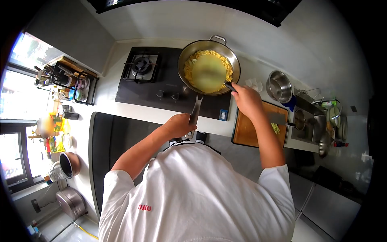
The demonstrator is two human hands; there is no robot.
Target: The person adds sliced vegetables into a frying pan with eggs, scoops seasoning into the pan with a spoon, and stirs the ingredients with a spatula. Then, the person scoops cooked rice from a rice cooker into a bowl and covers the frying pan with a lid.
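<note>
My left hand (180,125) is closed round the long metal handle (196,109) of a wok (237,60). The wok stands over the right side of the black gas hob. Yellow pieces that look like scrambled egg (188,69) ring a cloudy, pale yellow liquid (208,72) in it. Above the wok's right front rim, my right hand (246,99) grips a utensil by its black handle (229,86). The utensil's working end cannot be made out against the food.
Left on the hob (169,82) is a bare burner (141,66). A wooden cutting board (246,128) lies at the right, bearing a cleaver (276,118) and chopped green bits (275,128). Beyond it are a steel bowl (279,87) and the sink (308,131). A bottle rack (72,80) stands left.
</note>
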